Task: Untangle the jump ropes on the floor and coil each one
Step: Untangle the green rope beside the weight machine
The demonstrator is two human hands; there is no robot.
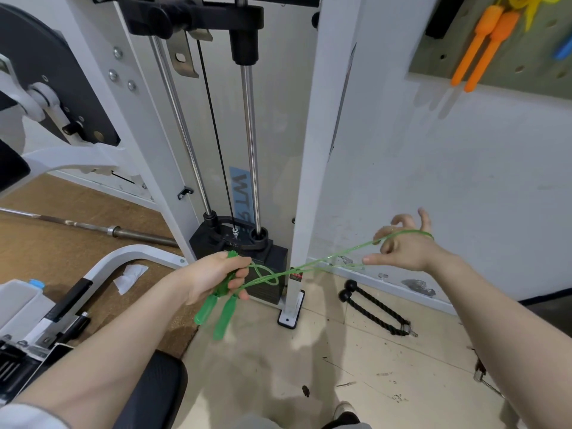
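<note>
1. Floor (387, 366) of pale, scuffed tile fills the near right; brown matting (55, 243) covers the left, where a barbell (93, 226) lies and a crumpled white tissue (130, 277) sits beside a curved white frame.
2. Straight ahead we see a white weight machine (312, 150) with chrome guide rods and a black weight stack (247, 252) at its foot. A black rope attachment (374, 308) lies on the tile to its right, close to the white wall (464, 181).
3. At far right a pegboard (526, 57) carries an orange jump rope (486, 41), its handles hanging down.
4. Our left hand (213, 277) is clenched round both handles of the green jump rope (309, 264), which point down and toward us; a small loop of cord curls just right of the fingers.
5. Our right hand (405, 246) is loosely spread, fingers slightly bent, with the green cord looped over its back and round the fingers, so the doubled cord stretches in the air between the two hands, above the floor.
6. How the cord crosses itself near the left hand is hard to make out, and the thumb of the right hand is partly hidden. Grey equipment at the near left is cut off by the edge.
</note>
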